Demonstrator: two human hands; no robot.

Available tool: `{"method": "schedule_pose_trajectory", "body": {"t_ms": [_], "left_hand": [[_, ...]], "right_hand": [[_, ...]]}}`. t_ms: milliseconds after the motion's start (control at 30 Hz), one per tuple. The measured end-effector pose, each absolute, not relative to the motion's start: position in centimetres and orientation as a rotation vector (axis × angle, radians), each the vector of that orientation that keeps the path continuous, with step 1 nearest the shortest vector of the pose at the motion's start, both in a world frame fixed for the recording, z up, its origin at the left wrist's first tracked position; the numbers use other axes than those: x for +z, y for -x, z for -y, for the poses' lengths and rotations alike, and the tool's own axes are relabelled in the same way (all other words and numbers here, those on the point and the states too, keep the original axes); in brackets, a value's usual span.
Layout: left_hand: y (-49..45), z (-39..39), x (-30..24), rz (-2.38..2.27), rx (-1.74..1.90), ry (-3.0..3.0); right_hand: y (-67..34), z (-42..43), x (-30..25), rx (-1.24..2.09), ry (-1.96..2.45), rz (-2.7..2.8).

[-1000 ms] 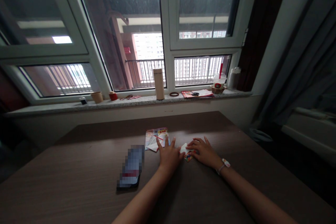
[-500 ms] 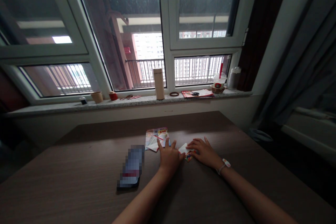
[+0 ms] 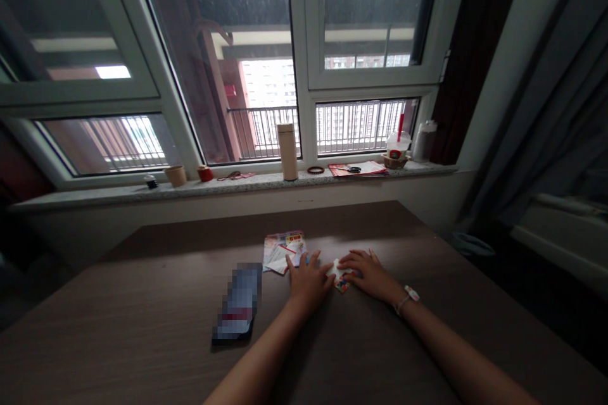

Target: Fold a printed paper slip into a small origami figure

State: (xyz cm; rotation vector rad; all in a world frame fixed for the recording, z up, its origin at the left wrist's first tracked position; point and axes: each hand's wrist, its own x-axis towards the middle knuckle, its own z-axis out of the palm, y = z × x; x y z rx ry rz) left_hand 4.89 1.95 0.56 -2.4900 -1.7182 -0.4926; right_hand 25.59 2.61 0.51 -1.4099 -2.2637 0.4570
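Note:
A small piece of folded paper [image 3: 341, 283], white on one side and colourfully printed on the other, lies on the table between my hands. My left hand [image 3: 308, 281] is open, its fingers spread on the tabletop, with thumb and index fingertip at the paper's left edge. From the other side my right hand [image 3: 370, 273] holds the paper down, fingers and thumb closed in on its right part, which they hide. Just beyond my left fingers are a printed leaflet [image 3: 275, 242] and white paper pieces [image 3: 281, 258] lying on it.
A phone [image 3: 237, 304] with a blurred screen lies left of my left hand on the brown table [image 3: 142, 304]. Along the windowsill [image 3: 259, 183] stand a beige flask [image 3: 287, 153], a paper cup [image 3: 175, 175], a drink cup with a red straw [image 3: 396, 145] and scissors [image 3: 353, 169].
My left hand has shifted slightly to the right, its index finger now reaching the white part of the paper. My right hand has barely moved.

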Motion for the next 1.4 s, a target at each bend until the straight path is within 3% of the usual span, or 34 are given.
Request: {"method": "schedule_pose_trajectory", "body": {"t_ms": [700,1400], "left_hand": [[-4.5,-1.8,1.8,1.522,-0.582,2.457],[-4.3,-2.6,0.0,1.671,-0.655,2.521]], "right_hand": [[-25.1,-1.7,1.6,0.313,1.445,2.315],[-25.8,-2.5,0.8,0.562,1.401,2.273]]}}
